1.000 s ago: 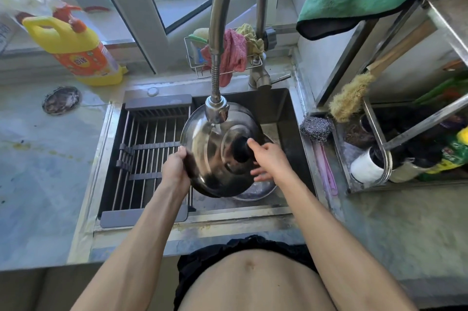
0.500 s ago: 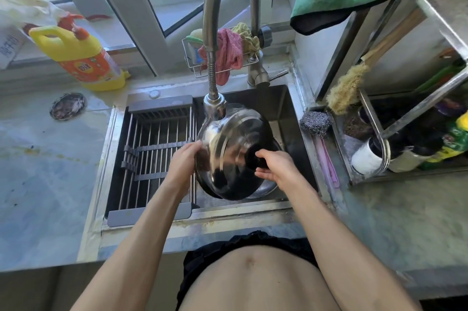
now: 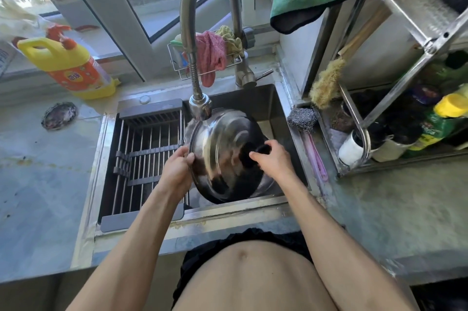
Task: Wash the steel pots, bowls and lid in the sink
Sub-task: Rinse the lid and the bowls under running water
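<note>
Presently: one steel lid (image 3: 225, 151), held tilted over the sink (image 3: 276, 108) at frame centre, just under the faucet head (image 3: 200, 108). Its left rim is gripped by the left hand (image 3: 177, 171); its black knob (image 3: 262, 150) is pinched by the right hand (image 3: 272, 159). Since a second ago it has been turned more edge-on (rinsing judged under way; water flow cannot be told).

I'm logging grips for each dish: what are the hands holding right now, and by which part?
Both hold the steel lid under the faucet: the left hand grips its rim, the right hand grips its black knob.
</note>
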The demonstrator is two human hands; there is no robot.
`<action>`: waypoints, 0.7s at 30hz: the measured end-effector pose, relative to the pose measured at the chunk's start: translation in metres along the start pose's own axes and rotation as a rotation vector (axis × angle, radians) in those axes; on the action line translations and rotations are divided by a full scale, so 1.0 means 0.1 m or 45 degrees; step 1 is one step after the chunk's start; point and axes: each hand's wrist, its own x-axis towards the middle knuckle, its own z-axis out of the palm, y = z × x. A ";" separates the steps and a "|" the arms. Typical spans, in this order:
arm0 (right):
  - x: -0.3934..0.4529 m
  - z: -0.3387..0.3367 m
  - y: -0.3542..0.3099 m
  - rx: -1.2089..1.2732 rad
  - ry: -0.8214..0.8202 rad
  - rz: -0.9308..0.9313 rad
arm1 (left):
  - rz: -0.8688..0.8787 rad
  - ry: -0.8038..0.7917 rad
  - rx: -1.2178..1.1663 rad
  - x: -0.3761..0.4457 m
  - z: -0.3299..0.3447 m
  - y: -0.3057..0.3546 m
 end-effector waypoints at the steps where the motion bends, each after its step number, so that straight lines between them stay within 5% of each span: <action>1: 0.01 -0.01 0.05 -0.023 -0.051 0.047 | 0.004 -0.016 -0.016 0.01 0.03 0.01; 5: 0.06 -0.11 0.12 -0.064 -0.038 0.106 | 0.061 -0.138 0.210 -0.04 0.12 0.08; 11: 0.06 -0.46 -0.26 0.498 -0.103 0.284 | 0.335 -0.249 0.890 -0.19 0.44 0.24; 21: 0.10 -0.52 -0.11 0.085 -0.352 0.538 | 0.943 -0.509 1.559 -0.39 0.51 0.17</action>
